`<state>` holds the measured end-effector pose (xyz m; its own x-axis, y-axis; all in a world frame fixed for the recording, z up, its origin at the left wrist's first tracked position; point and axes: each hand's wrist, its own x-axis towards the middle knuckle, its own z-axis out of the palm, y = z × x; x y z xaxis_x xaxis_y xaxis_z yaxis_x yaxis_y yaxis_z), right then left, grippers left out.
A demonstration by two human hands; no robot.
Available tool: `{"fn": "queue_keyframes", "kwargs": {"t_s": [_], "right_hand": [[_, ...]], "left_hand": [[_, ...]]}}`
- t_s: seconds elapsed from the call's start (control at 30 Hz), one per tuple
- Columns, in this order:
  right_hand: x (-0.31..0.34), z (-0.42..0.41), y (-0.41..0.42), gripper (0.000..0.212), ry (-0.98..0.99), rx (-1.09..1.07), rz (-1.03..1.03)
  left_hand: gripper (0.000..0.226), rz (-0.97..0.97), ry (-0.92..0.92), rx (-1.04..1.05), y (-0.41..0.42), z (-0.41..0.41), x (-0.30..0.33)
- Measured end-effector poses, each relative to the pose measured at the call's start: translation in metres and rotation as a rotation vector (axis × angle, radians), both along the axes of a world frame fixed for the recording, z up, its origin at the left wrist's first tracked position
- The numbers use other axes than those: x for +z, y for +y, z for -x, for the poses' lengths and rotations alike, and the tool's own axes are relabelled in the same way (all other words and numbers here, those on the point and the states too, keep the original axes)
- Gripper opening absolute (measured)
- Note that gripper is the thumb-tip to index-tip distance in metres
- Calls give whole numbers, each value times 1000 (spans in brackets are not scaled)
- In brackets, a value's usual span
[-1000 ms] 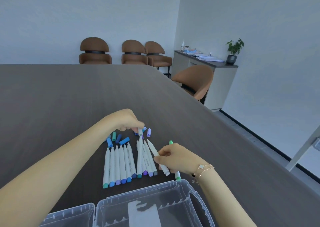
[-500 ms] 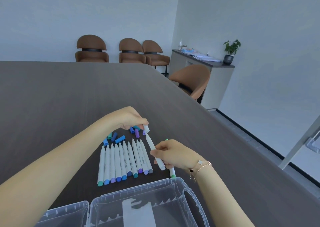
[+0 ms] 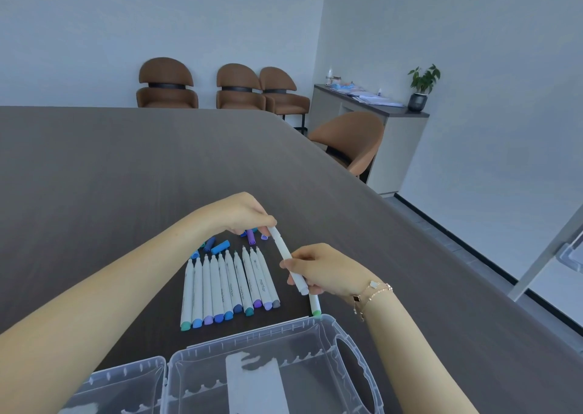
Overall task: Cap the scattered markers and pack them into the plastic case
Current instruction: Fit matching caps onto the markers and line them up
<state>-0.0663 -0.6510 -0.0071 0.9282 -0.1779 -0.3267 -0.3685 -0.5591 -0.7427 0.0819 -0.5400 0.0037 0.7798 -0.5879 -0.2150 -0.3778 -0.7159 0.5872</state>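
My right hand (image 3: 318, 270) grips a white marker (image 3: 285, 254) around its lower half, tip pointing up and left. My left hand (image 3: 243, 213) pinches a white cap (image 3: 273, 231) that sits on the marker's upper end. Several uncapped white markers (image 3: 227, 287) with coloured ends lie side by side on the dark table (image 3: 110, 177). Loose blue and purple caps (image 3: 220, 246) lie just beyond them, partly hidden by my left hand. A green-ended marker (image 3: 315, 305) lies under my right hand. The clear plastic case (image 3: 344, 344) stands open at the near edge.
Brown chairs (image 3: 167, 87) line the far wall, and another chair (image 3: 350, 139) stands at the table's right edge. A cabinet (image 3: 378, 111) with papers and a potted plant (image 3: 421, 87) stands at the right wall. The table's edge runs diagonally to my right.
My left hand picked a white cap from the pile and brought it onto the tip of the marker, which my right hand lifted off the table.
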Motion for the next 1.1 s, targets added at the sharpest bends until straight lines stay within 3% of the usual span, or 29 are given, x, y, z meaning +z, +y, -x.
{"fn": "queue_keyframes", "kwargs": {"t_s": [0.23, 0.53, 0.63, 0.77, 0.97, 1.1], "right_hand": [[4, -1, 3, 27, -16, -142, -178], [-3, -5, 8, 25, 50, -194, -120], [-14, -7, 6, 25, 49, -186, 9], [-25, -6, 6, 24, -9, -203, 226], [-28, -6, 17, 30, -87, -193, 404], [-29, -9, 26, 30, -185, -178, 415]], "left_hand": [[25, 124, -72, -27, 1, 1, -7], [26, 45, -23, -52, 4, 3, -23], [31, 18, -65, -111, 4, -1, -17], [21, 80, -205, 3, 14, -23, -10], [19, -15, -285, 100, 29, -40, -28], [20, -48, -299, 145, 20, -34, -37]]}}
